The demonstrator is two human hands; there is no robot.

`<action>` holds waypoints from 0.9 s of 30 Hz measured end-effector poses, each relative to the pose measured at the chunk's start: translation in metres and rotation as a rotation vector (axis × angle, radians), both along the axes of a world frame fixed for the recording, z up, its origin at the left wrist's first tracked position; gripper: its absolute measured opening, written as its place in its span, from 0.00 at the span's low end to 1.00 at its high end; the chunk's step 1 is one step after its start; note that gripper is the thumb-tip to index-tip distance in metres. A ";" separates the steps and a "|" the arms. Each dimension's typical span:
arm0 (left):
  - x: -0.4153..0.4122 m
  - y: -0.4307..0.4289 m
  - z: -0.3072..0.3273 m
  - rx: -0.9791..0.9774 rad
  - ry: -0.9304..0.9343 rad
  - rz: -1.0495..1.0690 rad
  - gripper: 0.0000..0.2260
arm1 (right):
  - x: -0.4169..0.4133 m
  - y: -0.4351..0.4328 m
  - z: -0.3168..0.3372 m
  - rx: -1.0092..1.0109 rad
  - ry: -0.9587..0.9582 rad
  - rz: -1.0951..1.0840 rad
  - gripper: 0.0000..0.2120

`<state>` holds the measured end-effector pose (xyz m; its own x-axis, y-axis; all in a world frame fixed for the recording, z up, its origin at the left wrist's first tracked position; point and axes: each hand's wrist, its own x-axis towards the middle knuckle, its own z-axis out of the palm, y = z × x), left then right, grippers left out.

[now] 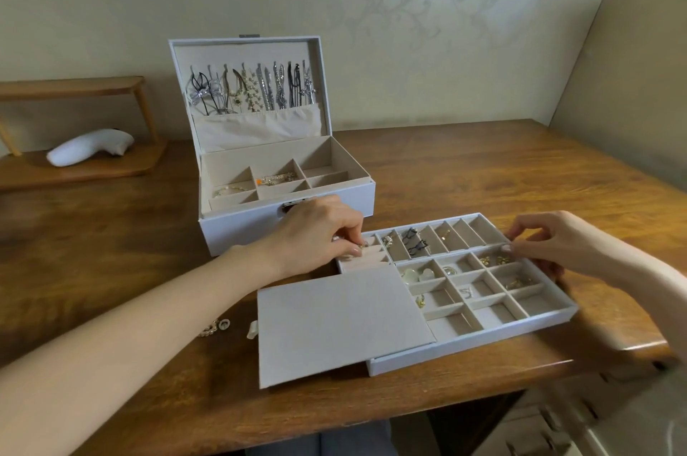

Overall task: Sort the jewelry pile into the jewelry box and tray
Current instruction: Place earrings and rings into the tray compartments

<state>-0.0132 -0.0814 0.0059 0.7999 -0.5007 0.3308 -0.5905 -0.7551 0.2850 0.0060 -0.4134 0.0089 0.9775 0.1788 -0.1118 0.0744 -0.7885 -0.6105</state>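
Your left hand pinches a small gold ring over the ring slots at the far left corner of the tray; your right hand curls its fingers around the tray's right rim. The open jewelry box stands just beyond the tray; a few loose pieces lie on the table, left of the tray's flat cover.

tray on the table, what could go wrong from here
1. The left hand pinches a small gold piece over the tray's ring slots; it could slip from that grip and roll away.
2. The left forearm lies close to loose jewelry on the table; a sweep might knock it off.
3. The cover rests half off the tray and might slide.
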 end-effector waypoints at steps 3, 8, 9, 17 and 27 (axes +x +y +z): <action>-0.001 0.002 -0.003 0.044 -0.150 -0.014 0.06 | 0.000 0.000 -0.001 -0.001 0.003 -0.005 0.02; -0.003 0.004 -0.003 0.042 -0.126 0.035 0.08 | -0.001 0.000 -0.001 0.005 0.007 0.003 0.02; -0.004 0.005 -0.002 0.044 -0.111 0.037 0.08 | -0.001 0.000 -0.001 0.007 0.009 0.000 0.02; -0.008 0.007 0.001 0.184 -0.104 0.009 0.04 | -0.002 0.001 -0.001 0.001 0.025 -0.013 0.03; -0.011 0.026 0.024 0.028 -0.047 0.021 0.07 | 0.000 -0.003 0.002 -0.059 0.017 -0.024 0.04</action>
<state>-0.0241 -0.0558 0.0298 0.7944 -0.4936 0.3540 -0.5866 -0.7747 0.2361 0.0057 -0.4163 0.0107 0.9793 0.1476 -0.1384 0.0446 -0.8249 -0.5635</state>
